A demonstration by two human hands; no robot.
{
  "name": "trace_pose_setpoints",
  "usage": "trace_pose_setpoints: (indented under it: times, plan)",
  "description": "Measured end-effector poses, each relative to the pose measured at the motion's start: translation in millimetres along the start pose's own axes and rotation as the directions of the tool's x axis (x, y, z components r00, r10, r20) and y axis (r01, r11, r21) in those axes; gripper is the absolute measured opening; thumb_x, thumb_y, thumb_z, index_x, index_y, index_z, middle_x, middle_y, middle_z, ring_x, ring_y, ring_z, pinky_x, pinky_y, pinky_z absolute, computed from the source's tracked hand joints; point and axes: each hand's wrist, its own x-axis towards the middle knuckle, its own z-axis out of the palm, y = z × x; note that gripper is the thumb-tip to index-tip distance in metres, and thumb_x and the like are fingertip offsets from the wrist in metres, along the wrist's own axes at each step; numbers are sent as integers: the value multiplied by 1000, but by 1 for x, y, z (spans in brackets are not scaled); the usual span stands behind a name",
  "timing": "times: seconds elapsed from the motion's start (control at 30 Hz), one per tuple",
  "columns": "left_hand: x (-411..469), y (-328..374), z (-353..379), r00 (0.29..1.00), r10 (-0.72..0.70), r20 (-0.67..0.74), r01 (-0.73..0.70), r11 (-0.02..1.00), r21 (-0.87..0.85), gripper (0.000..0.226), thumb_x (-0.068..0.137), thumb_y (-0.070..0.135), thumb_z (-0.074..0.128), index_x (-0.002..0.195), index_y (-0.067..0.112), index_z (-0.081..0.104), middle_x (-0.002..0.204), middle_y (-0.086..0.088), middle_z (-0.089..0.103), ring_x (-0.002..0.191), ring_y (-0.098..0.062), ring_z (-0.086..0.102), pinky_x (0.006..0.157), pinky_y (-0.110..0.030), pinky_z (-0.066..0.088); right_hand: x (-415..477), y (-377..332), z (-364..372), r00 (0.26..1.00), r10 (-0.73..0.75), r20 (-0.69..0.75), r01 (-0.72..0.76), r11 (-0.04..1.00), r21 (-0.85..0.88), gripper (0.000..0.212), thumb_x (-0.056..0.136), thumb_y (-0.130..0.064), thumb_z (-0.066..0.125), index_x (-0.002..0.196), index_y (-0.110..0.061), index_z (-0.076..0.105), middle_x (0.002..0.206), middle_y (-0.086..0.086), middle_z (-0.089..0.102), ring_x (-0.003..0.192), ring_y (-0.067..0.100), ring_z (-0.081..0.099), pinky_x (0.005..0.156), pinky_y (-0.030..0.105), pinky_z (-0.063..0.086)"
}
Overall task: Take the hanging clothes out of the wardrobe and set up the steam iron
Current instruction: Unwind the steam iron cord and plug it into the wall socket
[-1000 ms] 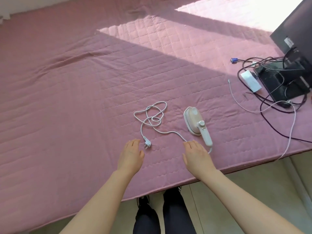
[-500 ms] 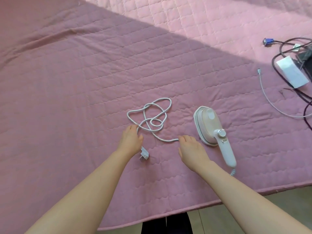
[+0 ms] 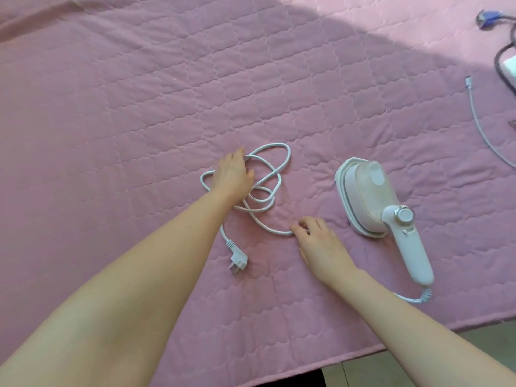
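The left hand (image 3: 233, 174) lies flat, fingers fairly straight, on the looped white power cord (image 3: 289, 156). The right hand (image 3: 321, 243) sets bent fingertips on that cord; whether it pinches, I cannot tell. The white-and-pink handheld steam iron (image 3: 368, 194) lies just right of it, handle toward the near edge of the pink quilted bedcover (image 3: 111, 107), which stretches wide leftward.

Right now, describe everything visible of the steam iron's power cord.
The power cord is white, round and smooth-sheathed, lying in loose tangled loops on the pink quilted bedspread, left of the steam iron. Its angled plug lies free near the bed edge; its other end enters the iron's grip through a coiled sleeve. The left hand rests on the loops; the right hand touches a straighter run with its fingertips.
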Motion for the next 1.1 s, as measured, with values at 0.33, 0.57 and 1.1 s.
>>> trace_pose_setpoints:
  times: [0.33, 0.57, 1.1]
  plan:
    - [-20, -29, 13, 994, 85, 71, -88, 995, 43, 23, 90, 21, 57, 110, 11, 57, 114, -12, 56, 106, -34, 51, 89, -44, 43, -30, -1, -6, 989, 49, 139, -39, 997, -71, 44, 56, -16, 82, 94, -16, 59, 88, 6, 54, 74, 29, 54, 50, 36, 42]
    - [-53, -51, 24, 991, 107, 81, -111, 993, 42, 11, 92, 15, 51, 101, 8, 50, 95, -16, 60, 89, -36, 53, 71, -43, 44, -25, -8, -4, 995, 53, 82, -42, 990, -135, 61, 21, 5, 82, 73, -14, 56, 66, 4, 52, 55, 27, 54, 40, 32, 36]
    - [-91, -27, 37, 939, 40, 342, 26, 982, -187, 14, 86, 14, 51, 96, 16, 60, 92, -2, 66, 93, -25, 58, 74, -33, 45, -15, -15, -9, 977, -66, 202, -3, 947, 323, 35, 94, -24, 51, 130, -22, 48, 119, 1, 53, 107, 25, 55, 80, 41, 48]
